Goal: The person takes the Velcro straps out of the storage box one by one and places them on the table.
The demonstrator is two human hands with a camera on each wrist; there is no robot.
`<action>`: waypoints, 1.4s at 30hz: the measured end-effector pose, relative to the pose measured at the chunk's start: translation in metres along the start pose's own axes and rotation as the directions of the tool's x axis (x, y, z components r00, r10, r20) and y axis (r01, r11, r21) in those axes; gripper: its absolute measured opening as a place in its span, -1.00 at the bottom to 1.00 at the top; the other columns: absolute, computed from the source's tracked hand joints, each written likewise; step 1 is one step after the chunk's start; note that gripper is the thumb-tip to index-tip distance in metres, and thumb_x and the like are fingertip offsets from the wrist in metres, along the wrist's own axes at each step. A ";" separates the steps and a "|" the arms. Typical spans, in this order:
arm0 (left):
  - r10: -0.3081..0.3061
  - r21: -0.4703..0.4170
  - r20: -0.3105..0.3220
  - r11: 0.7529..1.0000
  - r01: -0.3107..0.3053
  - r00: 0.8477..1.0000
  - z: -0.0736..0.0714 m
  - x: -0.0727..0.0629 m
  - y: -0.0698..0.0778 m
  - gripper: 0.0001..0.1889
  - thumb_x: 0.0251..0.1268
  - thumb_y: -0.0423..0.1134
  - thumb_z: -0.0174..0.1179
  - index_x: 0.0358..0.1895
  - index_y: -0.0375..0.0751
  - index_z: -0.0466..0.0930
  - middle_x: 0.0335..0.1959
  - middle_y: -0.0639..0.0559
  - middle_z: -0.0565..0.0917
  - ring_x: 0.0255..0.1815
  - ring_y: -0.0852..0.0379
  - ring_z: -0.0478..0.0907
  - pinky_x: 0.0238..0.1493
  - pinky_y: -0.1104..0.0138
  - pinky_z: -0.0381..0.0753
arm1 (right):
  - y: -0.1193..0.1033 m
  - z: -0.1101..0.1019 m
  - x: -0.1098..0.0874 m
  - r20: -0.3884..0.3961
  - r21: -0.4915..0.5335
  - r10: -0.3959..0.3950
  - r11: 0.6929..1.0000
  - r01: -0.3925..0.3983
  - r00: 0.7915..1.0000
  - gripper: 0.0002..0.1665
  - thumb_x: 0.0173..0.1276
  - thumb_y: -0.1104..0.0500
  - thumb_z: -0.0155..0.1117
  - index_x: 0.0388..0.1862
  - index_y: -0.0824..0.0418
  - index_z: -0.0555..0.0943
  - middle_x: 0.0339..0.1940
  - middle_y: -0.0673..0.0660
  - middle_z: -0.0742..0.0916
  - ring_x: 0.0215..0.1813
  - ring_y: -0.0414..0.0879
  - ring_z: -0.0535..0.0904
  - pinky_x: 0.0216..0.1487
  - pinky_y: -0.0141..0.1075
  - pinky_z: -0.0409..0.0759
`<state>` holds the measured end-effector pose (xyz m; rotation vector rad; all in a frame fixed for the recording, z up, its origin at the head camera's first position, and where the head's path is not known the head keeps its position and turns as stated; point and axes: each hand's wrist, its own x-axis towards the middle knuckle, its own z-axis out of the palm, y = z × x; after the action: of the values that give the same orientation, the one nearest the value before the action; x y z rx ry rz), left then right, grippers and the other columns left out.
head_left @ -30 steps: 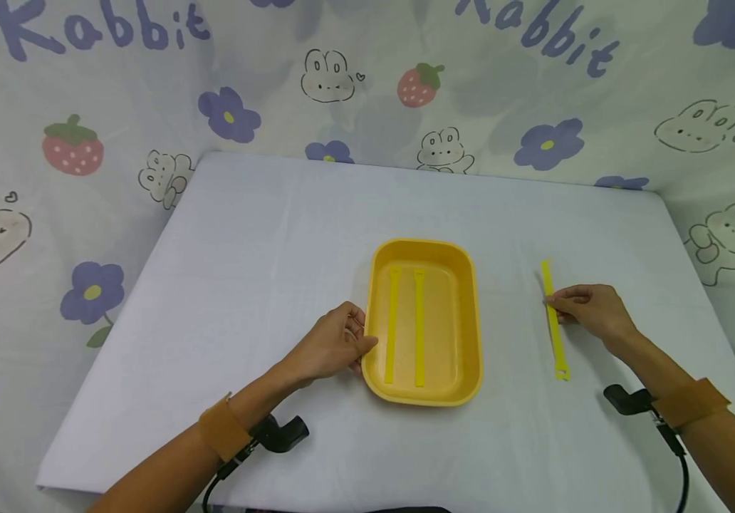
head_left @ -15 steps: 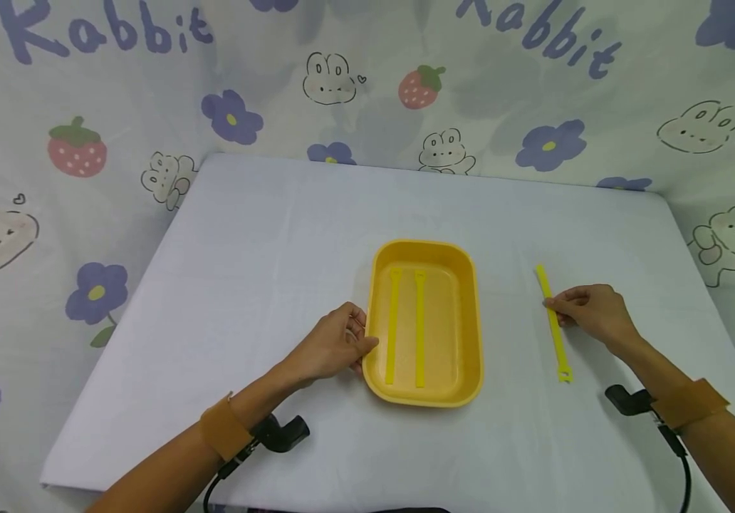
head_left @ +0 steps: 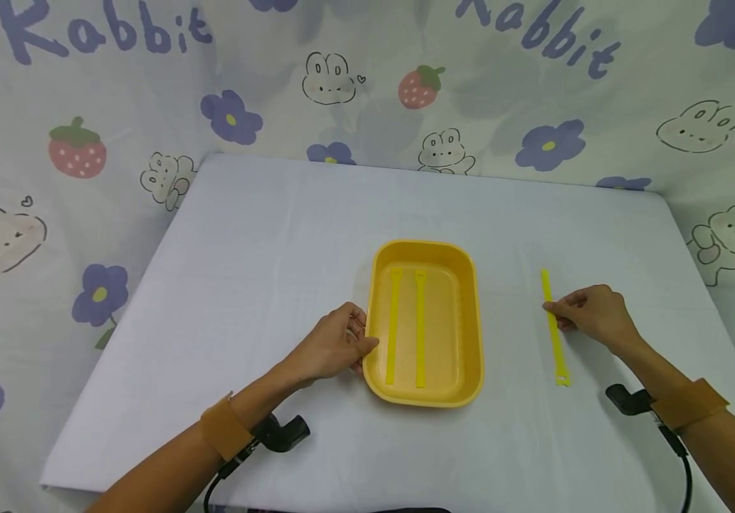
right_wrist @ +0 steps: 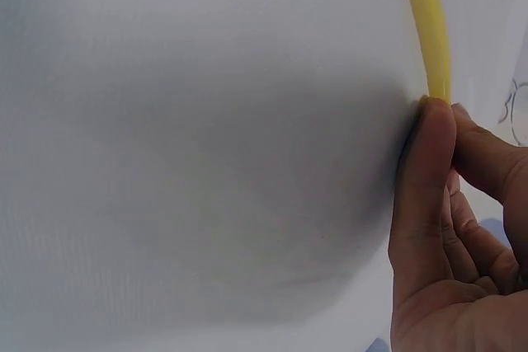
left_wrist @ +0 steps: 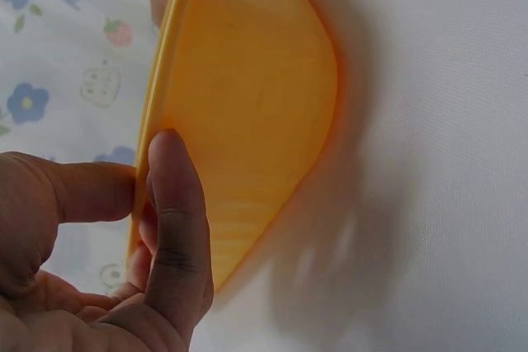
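Observation:
A yellow plastic tray (head_left: 451,328) stands on the table, with two yellow hook-and-loop cable ties (head_left: 421,331) lying lengthwise inside it, side by side. My left hand (head_left: 332,342) pinches the tray's left rim, thumb on the inner side and fingers against the outer wall, as the left wrist view shows. To the right of the tray, my right hand (head_left: 592,313) holds a third yellow cable tie (head_left: 558,353) between thumb and fingertips near its middle. Its slotted end points toward the front. Only part of this tie (right_wrist: 433,30) appears in the right wrist view.
A white cloth covers the table (head_left: 265,249). Behind and beside it hangs a curtain (head_left: 367,121) printed with rabbits, flowers and strawberries. Each wrist carries a strapped black camera (head_left: 284,433) with a cable.
In my right hand the cable tie has shifted slightly toward the front, its far end swinging left and then partly back. The left hand and the tray stay in place.

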<state>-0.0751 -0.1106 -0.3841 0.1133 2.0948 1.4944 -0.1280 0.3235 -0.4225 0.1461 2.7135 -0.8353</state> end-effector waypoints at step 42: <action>-0.003 0.018 -0.004 1.000 0.004 1.000 -0.004 -0.002 0.001 -0.66 0.38 -0.41 0.22 0.06 -0.50 0.31 -0.25 -0.22 0.56 -0.53 0.11 0.67 -0.37 0.10 0.78 | -0.049 -0.007 -0.005 -0.057 -0.175 -0.187 0.969 0.174 0.981 0.06 0.25 -0.22 0.45 0.54 0.24 0.23 0.51 0.48 0.30 0.45 0.50 0.19 0.34 0.46 0.21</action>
<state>-0.0755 -0.1138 -0.3815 0.1133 2.1113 1.4751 -0.1340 0.2873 -0.3898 -0.1114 2.8845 -0.6527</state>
